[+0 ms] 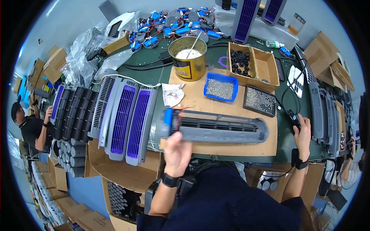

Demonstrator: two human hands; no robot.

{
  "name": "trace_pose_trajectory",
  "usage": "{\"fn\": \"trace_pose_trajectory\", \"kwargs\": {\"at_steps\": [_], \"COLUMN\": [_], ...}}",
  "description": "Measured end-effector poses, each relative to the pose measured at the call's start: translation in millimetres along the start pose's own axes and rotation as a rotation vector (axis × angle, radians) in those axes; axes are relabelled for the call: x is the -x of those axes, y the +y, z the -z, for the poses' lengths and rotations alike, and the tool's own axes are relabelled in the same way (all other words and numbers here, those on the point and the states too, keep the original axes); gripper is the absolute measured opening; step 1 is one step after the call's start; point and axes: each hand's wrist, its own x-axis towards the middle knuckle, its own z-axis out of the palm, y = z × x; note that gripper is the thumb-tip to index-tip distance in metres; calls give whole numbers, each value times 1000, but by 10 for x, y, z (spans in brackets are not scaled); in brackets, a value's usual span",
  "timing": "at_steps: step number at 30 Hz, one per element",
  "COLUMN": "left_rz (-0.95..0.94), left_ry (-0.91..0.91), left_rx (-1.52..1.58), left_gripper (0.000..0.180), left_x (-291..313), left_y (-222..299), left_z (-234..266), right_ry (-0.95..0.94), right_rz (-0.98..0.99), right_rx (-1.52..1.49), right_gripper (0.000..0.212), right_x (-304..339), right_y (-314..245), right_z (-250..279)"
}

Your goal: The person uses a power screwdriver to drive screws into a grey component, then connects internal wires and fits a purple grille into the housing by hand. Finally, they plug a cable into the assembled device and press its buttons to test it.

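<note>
My left hand [177, 156] grips the near edge of a long grey fan housing [219, 134], close to its left end. A black slatted cylinder rotor [216, 124] runs along the inside of the housing. Red wires and a blue part [168, 116] show at its left end. The housing is slightly blurred and lies above a cardboard sheet [266, 148]. Over at the right, my right hand [303, 138] is closed round a black corded device [293, 118]; its exact kind cannot be made out.
Beyond the housing stand a blue tray of small metal parts [220, 89], a black tray of screws [259, 101], a tin [187, 57] and a box of black parts [241, 61]. Purple-grilled fan panels [138, 123] line the left. A co-worker [32, 123] is at far left.
</note>
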Motion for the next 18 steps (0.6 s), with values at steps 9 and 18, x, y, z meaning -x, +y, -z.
{"fn": "trace_pose_trajectory", "kwargs": {"at_steps": [9, 18], "left_rz": [81, -488], "left_ry": [-357, -115], "left_rx": [-953, -1916], "left_gripper": [104, 95], "left_x": [-161, 13], "left_y": [-220, 351], "left_z": [340, 348], "right_ry": [-191, -194], "right_rz": [693, 568], "right_rx": [-665, -627], "right_gripper": [33, 50], "right_x": [147, 57], "right_y": [-1899, -2512], "right_z": [313, -81]}}
